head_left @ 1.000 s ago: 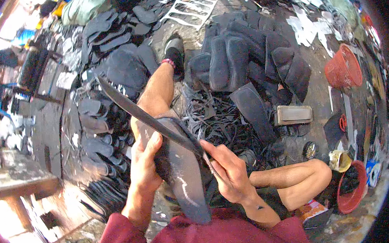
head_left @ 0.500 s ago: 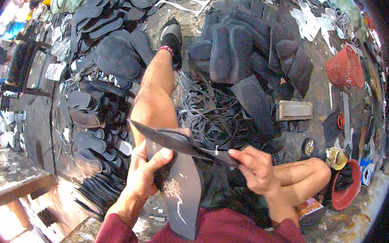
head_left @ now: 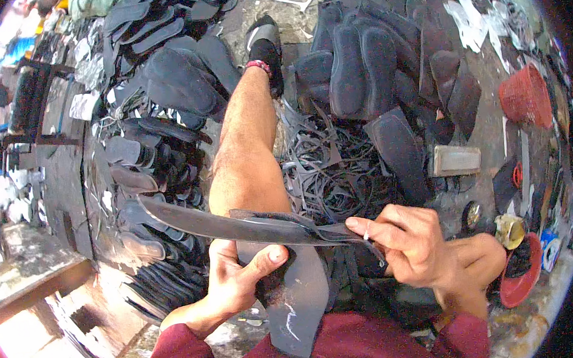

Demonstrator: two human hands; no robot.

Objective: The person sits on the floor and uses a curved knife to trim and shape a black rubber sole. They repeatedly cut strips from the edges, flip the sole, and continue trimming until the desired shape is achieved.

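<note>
A long dark shoe sole (head_left: 220, 228) lies edge-on across my raised leg, curving up toward the left. My left hand (head_left: 234, 281) is closed round its middle from below, with the thumb on the near side. Below the sole, a flat grey sole-shaped board (head_left: 300, 306) with pale scuffs hangs against the maroon shirt. At the sole's right end my right hand (head_left: 409, 247) pinches a thin dark strip (head_left: 334, 232) of material between thumb and fingers. A small white spot shows at that pinch; I cannot make out what it is.
A tangle of dark offcut strips (head_left: 332, 165) lies beyond the hands. Padded black sole sheets (head_left: 362, 65) are heaped behind it. Stacked soles (head_left: 145, 224) stand at left, near a wooden bench (head_left: 35, 283). At right are a grey block (head_left: 457, 160), a red basket (head_left: 526, 96) and orange-handled scissors (head_left: 517, 174).
The long sole has turned flatter, its left end swinging left and down. My right hand has moved right, drawing the strip out. The whole view has shifted slightly.
</note>
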